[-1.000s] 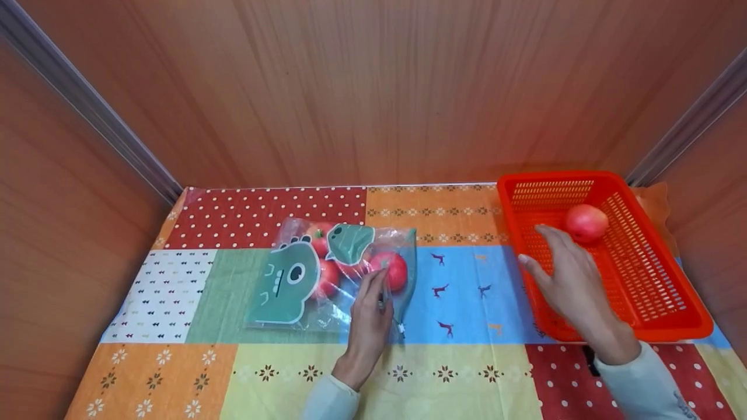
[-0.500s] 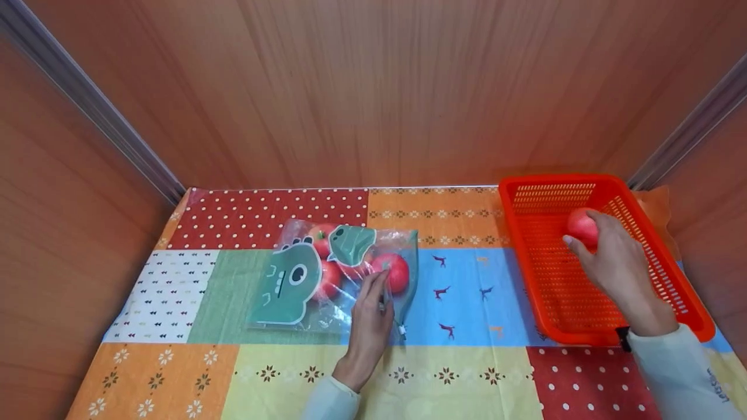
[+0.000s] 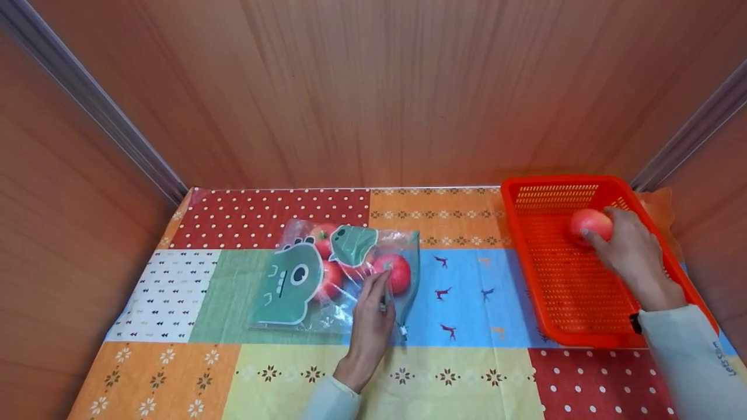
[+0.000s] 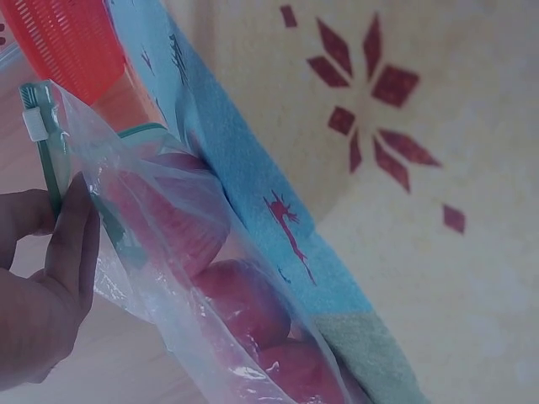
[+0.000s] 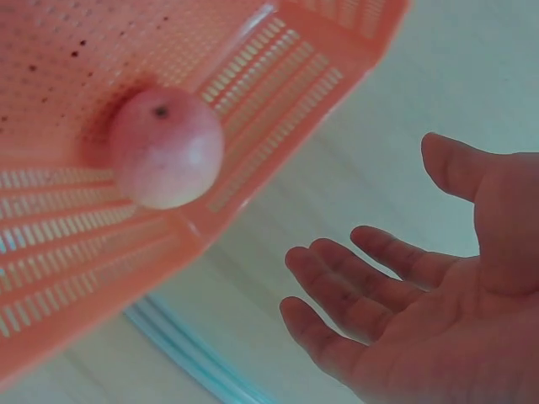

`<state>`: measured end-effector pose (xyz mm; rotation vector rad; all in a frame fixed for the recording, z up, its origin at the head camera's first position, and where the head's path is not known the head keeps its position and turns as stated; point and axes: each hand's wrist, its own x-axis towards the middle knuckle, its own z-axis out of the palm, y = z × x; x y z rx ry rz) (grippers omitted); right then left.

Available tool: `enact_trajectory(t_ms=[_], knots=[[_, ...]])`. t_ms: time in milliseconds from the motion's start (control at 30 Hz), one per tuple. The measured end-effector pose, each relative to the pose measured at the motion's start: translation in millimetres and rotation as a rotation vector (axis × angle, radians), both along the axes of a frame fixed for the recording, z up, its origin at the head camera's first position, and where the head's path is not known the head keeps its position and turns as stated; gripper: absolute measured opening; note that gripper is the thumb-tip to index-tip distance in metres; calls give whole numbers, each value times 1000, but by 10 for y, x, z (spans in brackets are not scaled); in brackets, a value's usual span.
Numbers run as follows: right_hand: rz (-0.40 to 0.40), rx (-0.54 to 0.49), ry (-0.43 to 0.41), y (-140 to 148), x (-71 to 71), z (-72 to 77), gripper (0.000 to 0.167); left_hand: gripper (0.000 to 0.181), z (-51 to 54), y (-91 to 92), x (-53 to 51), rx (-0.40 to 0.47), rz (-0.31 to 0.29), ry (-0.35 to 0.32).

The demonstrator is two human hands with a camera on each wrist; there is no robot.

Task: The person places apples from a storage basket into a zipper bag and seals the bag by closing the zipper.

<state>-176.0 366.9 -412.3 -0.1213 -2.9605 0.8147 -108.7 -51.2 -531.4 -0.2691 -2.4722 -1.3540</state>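
Note:
My left hand (image 3: 372, 318) pinches the open edge of a clear zip bag (image 3: 344, 318) with a green cartoon print, lying on the cloth. Several red apples (image 3: 392, 273) lie inside it. The left wrist view shows the bag's white slider (image 4: 35, 124) just above my fingertips. In the head view my right hand (image 3: 633, 254) holds an apple (image 3: 589, 226) in the red basket (image 3: 548, 335), thumb at the front and fingers behind. The right wrist view instead shows the hand (image 5: 396, 311) with spread fingers, apart from the apple (image 5: 167, 147).
A patchwork tablecloth (image 3: 443, 379) covers the table. Wood-grain panels (image 3: 373, 93) stand behind and at both sides. The basket's perforated walls surround the apple, close to the right-hand panel.
My right hand has moved right and over the basket to the apple, and its fingers have come round it. The left hand and the bag stay in place.

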Motion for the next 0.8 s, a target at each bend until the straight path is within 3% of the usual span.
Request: enact_trajectory(t_ms=[500,800], knots=[[13,35,-70,231,-276,-129,74,64,17,8,-2,-13,1,12],[21,37,-56,316,-351,-238,59,65,18,-3,4,8,-11,1]])
